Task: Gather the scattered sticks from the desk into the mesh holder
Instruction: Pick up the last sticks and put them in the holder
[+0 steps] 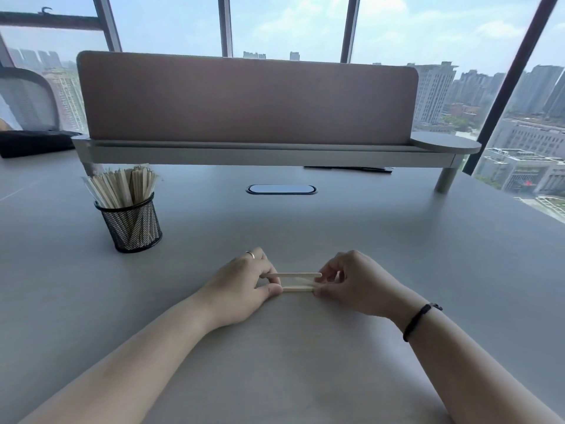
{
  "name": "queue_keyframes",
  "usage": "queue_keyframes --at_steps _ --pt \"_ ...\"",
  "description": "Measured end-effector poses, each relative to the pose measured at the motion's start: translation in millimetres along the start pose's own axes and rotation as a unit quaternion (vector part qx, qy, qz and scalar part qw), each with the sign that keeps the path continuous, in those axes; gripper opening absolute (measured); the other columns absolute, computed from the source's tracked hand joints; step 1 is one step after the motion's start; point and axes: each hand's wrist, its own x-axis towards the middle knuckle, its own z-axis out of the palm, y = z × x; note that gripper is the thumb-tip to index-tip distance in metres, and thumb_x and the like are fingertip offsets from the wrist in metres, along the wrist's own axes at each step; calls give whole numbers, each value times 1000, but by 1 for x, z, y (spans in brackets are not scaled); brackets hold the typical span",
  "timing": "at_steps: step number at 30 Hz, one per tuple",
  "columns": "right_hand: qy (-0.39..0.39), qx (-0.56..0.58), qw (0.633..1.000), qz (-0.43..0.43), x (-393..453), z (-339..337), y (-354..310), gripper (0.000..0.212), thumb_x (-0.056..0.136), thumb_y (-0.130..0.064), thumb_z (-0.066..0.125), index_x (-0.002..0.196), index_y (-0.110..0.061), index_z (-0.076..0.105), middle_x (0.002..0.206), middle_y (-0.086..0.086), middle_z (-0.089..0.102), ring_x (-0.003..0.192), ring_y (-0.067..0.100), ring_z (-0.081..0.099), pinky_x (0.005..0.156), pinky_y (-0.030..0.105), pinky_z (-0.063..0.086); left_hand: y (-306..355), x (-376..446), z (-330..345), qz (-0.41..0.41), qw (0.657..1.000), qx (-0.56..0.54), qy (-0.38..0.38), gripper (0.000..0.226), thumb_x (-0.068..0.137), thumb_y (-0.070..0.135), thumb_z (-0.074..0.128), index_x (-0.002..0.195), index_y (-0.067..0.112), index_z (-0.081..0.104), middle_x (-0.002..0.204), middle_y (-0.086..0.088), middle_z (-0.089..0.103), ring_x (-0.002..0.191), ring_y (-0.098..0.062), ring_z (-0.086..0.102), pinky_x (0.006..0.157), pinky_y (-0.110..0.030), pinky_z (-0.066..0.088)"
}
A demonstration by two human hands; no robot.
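I have two wooden sticks (294,274) between my hands, low over the near middle of the tabletop (367,234). Their long axis runs left to right across my view, one stick a little farther from me than the other, the two lying parallel. My left hand (244,286) pinches their left ends with thumb and curled fingers (270,289); my right hand (354,284) pinches the right ends the same way, fingers bent around the tips. I cannot tell whether the nearer stick touches the surface or sits just above it.

The mesh holder (131,223) stands upright well to the left and farther back, already packed with sticks (122,188) that fan out above its rim. Bare grey tabletop lies between it and my hands, and more stretches to the right as far as the edge by the window.

Beyond that an oval cable slot (281,189) sits in the surface, and behind it a raised shelf (275,153) on legs carries a pinkish divider panel (244,96). A chair (27,99) stands at far left. Tall windows (458,32) show city buildings and pale sky. A dark cord bracelet (419,319) circles my right wrist and a ring (250,254) is on my left hand.
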Motion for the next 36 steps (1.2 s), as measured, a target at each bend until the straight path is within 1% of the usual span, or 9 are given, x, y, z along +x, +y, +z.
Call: queue_keyframes --at_steps 4,8,14,17,19,21,25,29,36 --pt "4 -17 1000 12 0 -4 4 7 76 -35 76 72 -34 71 82 -8 64 69 4 56 60 20 42 -1 0 3 5 997 77 -8 10 100 31 53 93 25 48 99 11 48 94 -18 55 81 -34 42" --pt "10 -32 999 23 2 -3 6 10 79 -34 76 74 -26 74 81 -2 68 67 9 56 59 27 45 -9 0 -4 -7 997 79 13 12 104 25 43 94 22 36 87 5 53 86 -29 55 69 -35 35" --pt "-5 -68 998 10 1 -2 4 13 88 -35 67 87 -23 71 92 -6 62 81 12 56 71 28 46 -18 0 -12 -68 992 -18 104 19 103 14 41 114 25 53 71 9 53 61 -6 50 61 -32 35" --pt "-14 -89 996 -1 -1 -3 2 15 92 -36 61 92 -22 67 97 -6 58 88 15 55 75 29 44 -15 2 -13 -101 982 -96 130 23 104 15 43 103 24 64 58 12 54 50 -4 45 55 -25 35" --pt "-21 -103 994 -6 -2 -4 -1 17 94 -36 58 94 -21 66 101 -5 57 91 18 56 81 33 46 -9 2 -13 -107 972 -144 150 26 104 25 48 83 21 63 45 18 46 46 -3 40 50 -19 30" --pt "-23 -119 993 -9 -4 -4 -5 19 96 -36 56 96 -20 65 103 -2 57 94 21 57 83 34 47 -7 2 -12 -104 965 -168 174 44 96 48 53 65 19 41 46 13 35 47 -7 30 48 -23 26" --pt "-21 -157 987 -20 -8 -4 -10 17 99 -34 50 96 -21 59 98 0 62 91 26 59 77 36 48 -12 2 -11 -141 945 -244 168 70 77 81 54 59 19 26 52 2 28 48 -18 28 50 -31 24" --pt "-11 -167 985 -44 -9 -2 -15 14 98 -30 50 94 -18 57 93 4 66 87 31 59 73 38 49 -7 3 -9 -159 905 -355 175 60 91 64 46 51 20 36 45 -5 36 44 -23 46 50 -28 40" --pt "31 17 999 -27 -8 -4 -15 10 97 -21 55 91 -22 64 71 -3 71 65 13 62 55 21 45 -11 7 -6 -154 867 -422 218 32 107 26 42 92 4 61 51 -4 46 47 -19 48 59 -38 50"
